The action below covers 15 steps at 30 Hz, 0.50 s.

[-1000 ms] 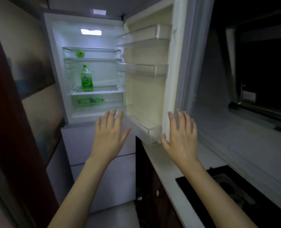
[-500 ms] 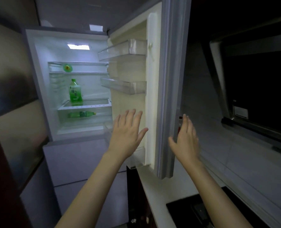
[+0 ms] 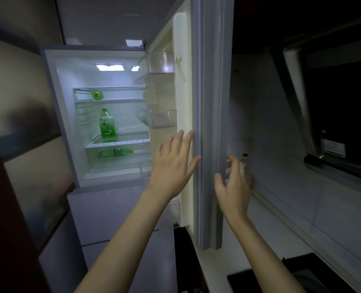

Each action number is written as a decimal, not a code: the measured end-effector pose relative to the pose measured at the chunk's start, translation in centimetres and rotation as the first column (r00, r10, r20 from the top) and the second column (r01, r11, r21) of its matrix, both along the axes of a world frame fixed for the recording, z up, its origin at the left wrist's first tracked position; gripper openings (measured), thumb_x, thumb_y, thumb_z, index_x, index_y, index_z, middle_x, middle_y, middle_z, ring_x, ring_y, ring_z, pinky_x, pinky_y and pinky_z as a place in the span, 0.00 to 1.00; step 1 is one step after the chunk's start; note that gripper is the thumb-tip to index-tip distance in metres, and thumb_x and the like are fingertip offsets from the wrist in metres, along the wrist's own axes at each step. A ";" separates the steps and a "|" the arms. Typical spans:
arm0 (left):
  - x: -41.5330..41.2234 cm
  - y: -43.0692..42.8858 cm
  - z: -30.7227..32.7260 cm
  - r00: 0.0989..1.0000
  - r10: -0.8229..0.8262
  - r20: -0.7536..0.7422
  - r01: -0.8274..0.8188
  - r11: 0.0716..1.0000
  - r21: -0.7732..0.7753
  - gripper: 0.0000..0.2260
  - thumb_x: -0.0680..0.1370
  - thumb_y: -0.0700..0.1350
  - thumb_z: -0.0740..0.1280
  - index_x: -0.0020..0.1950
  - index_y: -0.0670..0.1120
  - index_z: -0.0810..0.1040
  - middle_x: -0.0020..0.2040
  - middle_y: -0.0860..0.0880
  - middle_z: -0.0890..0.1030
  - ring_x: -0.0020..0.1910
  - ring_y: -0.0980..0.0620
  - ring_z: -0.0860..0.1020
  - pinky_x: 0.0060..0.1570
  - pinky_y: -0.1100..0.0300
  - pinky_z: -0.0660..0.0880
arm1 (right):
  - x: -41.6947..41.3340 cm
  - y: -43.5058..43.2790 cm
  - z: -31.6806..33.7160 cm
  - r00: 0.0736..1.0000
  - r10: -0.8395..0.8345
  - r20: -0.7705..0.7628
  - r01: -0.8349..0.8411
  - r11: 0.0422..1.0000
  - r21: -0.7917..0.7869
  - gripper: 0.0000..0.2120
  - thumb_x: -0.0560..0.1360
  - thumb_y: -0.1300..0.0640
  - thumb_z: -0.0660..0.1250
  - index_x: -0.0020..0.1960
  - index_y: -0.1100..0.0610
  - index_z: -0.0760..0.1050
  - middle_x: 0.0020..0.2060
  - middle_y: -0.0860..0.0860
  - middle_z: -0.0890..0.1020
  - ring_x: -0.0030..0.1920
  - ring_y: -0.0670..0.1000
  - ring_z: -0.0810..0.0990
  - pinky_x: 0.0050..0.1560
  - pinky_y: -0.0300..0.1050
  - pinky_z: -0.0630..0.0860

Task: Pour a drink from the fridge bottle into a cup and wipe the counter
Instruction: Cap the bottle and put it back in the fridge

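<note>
The lit fridge stands open. An upright green tea bottle (image 3: 107, 125) stands on its glass shelf (image 3: 131, 138). A second green bottle (image 3: 116, 153) lies on its side in the drawer below. The fridge door (image 3: 211, 123) is seen edge-on between my hands. My left hand (image 3: 174, 166) is raised with fingers spread in front of the door's inner side, well right of the bottles and holding nothing. My right hand (image 3: 234, 182) is at the door's outer edge with fingers loosely bent; whether it touches the door is unclear. No cup is in view.
A white counter (image 3: 266, 235) runs along the right under a tiled wall, with a black hob (image 3: 285, 275) at the bottom. A small red-capped bottle (image 3: 245, 157) stands behind my right hand. A dark range hood (image 3: 333, 115) hangs upper right. Closed lower fridge drawers (image 3: 116, 212) sit below.
My view has shifted right and closer, so the door now shows edge-on. Both hands have moved up toward the door's edge, and my right hand's fingers have bent.
</note>
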<state>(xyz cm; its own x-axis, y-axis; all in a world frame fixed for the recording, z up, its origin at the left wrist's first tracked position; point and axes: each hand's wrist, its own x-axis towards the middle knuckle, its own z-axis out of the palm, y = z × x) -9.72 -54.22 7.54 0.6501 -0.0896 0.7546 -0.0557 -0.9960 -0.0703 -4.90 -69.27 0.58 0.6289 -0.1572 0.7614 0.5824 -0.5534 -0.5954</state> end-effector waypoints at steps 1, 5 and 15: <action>-0.1 0.2 0.2 0.999 -0.026 0.020 0.027 0.999 -0.043 0.29 0.82 0.59 0.54 0.80 0.46 0.54 0.78 0.46 0.61 0.74 0.46 0.62 0.68 0.50 0.63 | -0.3 0.7 0.0 0.999 0.033 0.024 -0.033 0.999 0.035 0.23 0.75 0.58 0.64 0.69 0.52 0.65 0.50 0.46 0.75 0.43 0.47 0.78 0.37 0.40 0.71; -1.1 2.2 0.6 0.980 -0.116 0.163 0.157 0.951 -0.266 0.31 0.82 0.55 0.59 0.79 0.40 0.54 0.78 0.41 0.59 0.77 0.45 0.59 0.73 0.53 0.59 | -1.2 4.0 0.4 0.976 0.206 0.070 -0.214 0.965 0.151 0.24 0.79 0.57 0.58 0.74 0.52 0.58 0.39 0.41 0.75 0.35 0.42 0.76 0.32 0.39 0.74; -4.3 13.2 0.8 0.921 0.021 0.388 0.065 0.976 -0.209 0.30 0.81 0.48 0.64 0.77 0.36 0.59 0.74 0.38 0.64 0.75 0.42 0.62 0.75 0.50 0.60 | -2.5 18.2 1.6 0.833 0.533 0.150 -0.528 0.846 -0.075 0.15 0.82 0.49 0.55 0.68 0.47 0.67 0.61 0.43 0.71 0.61 0.43 0.74 0.58 0.42 0.75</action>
